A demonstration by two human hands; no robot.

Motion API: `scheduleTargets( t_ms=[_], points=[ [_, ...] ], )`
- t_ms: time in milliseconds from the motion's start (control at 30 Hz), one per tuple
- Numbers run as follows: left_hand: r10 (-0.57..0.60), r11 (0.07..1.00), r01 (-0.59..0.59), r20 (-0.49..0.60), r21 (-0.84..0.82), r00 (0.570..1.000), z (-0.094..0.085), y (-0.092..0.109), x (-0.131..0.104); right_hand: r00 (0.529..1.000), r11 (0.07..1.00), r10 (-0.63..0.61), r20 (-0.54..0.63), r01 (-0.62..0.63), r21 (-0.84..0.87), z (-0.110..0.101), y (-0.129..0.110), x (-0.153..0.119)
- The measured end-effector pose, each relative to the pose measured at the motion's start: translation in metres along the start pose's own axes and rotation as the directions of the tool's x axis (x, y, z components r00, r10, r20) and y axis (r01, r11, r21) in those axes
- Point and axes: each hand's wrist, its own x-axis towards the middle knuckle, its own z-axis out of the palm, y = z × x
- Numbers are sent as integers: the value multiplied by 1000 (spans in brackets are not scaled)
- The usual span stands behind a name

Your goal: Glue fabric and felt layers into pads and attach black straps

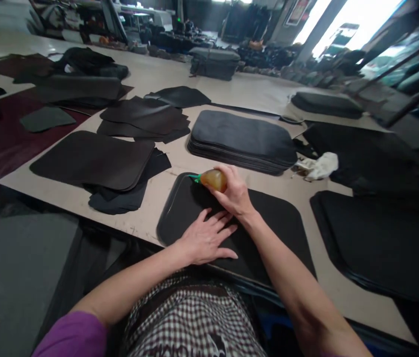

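Note:
A dark panel with rounded corners (280, 223) lies on the table right in front of me. My left hand (209, 237) rests flat on it, fingers spread, holding nothing. Just beyond, my right hand (233, 192) is wrapped round a bottle of amber liquid (213, 180). The bottle is tilted, its green nozzle (194, 178) pointing left at the panel's far left corner. A thin shiny line runs along the panel's left edge. The bottle's right end is partly hidden by my fingers.
Behind the panel stands a stack of dark rounded sheets (242, 134). More dark pieces (96, 158) lie at the left, with a maroon sheet (5, 134) beyond them. At the right are a white crumpled cloth (323, 166) and another dark stack (380, 243). The table edge (120, 225) runs near me.

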Motion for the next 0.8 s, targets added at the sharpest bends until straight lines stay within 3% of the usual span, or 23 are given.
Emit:
scheduleTargets(
  t_ms=[133,267,433,600,800],
  points=[
    [2,1000,-2,15,11,1000,0,0,0,999,998,28,23,-26,-57,-26,9,-10],
    [14,999,-14,16,42,1000,0,0,0,998,989,70,9,-68,-131,-66,29,-33],
    [32,996,-33,14,85,999,2,0,0,983,955,170,-66,-181,-234,-127,65,-84],
    [60,989,-64,32,135,998,6,-2,2,940,881,278,-196,-331,-339,-184,94,-139],
    [80,981,-84,33,176,996,11,-5,2,891,842,325,-316,-425,-332,-209,110,-175]
  ],
)
